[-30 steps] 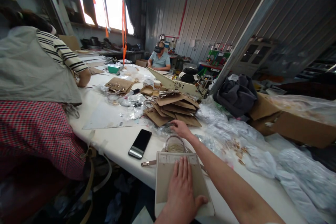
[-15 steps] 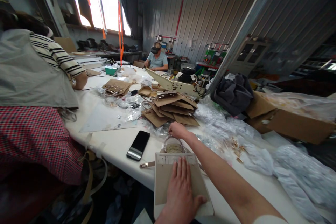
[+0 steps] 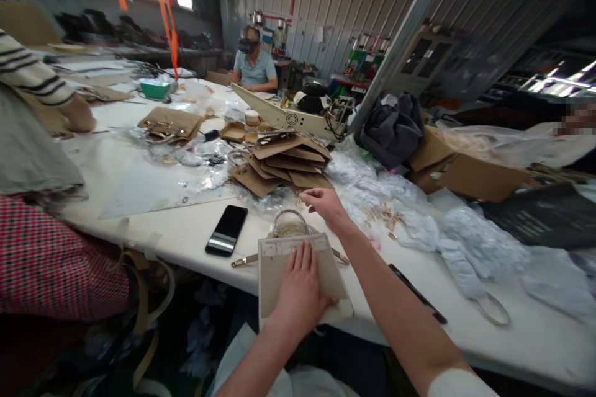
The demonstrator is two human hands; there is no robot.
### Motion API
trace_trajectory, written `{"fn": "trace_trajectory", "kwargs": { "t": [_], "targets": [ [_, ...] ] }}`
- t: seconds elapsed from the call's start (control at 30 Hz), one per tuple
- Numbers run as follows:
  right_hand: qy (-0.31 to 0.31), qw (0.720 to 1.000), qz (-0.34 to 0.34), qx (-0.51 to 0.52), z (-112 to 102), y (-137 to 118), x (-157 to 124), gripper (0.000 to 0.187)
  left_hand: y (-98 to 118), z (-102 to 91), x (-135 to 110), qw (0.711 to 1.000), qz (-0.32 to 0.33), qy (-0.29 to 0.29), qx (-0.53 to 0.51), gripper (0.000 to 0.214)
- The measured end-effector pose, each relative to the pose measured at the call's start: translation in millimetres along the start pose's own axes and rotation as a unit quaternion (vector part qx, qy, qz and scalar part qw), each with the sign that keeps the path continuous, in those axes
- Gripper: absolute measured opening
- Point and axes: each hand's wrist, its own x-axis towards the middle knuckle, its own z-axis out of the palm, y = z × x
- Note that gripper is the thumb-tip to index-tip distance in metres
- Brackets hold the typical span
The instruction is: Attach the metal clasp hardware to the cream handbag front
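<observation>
A beige handbag (image 3: 274, 285) lies at the table's front edge, its round handle (image 3: 289, 216) pointing away from me. Straps with metal buckles stick out on both sides. Flat on the bag's panel rests my left hand (image 3: 302, 285), fingers stretched out. Beyond the handle and apart from it, my right hand (image 3: 323, 203) has thumb and fingertips pinched together; anything between them is too small to make out. It hovers close to a stack of brown bag pieces (image 3: 284, 164) and crumpled clear plastic. A black phone (image 3: 227, 231) lies left of the bag.
Small gold metal parts (image 3: 390, 218) lie among plastic wrap on the right. A thin black tool (image 3: 416, 293) is by my right forearm. Behind stand a cardboard box (image 3: 479, 177) and a cream machine panel (image 3: 274, 110). One person (image 3: 255, 68) sits across; another stands left.
My view has swung to the right and down. The right hand has lifted off the spot by the handle and shifted slightly right, still pinched. The left hand stays flat on the bag.
</observation>
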Motion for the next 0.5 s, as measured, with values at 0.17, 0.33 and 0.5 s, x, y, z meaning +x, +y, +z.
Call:
{"fn": "trace_trajectory", "kwargs": {
  "t": [0.17, 0.33, 0.5],
  "targets": [
    [0.066, 0.973, 0.13, 0.18, -31.9, 5.9, -96.3, 0.039, -14.3, -47.1, 0.0, 0.998, 0.042, 0.041, -0.009, 0.06],
    [0.048, 0.977, 0.157, 0.134, -25.5, 4.5, -159.6, 0.034, -59.4, -77.9, -17.9, 0.978, -0.026, 0.196, -0.071, 0.041],
    [0.071, 0.996, 0.039, -0.031, -23.7, -11.2, -168.7, 0.027, -104.3, -75.7, -19.2, 0.945, -0.129, 0.209, -0.216, 0.04]
  ]
}}
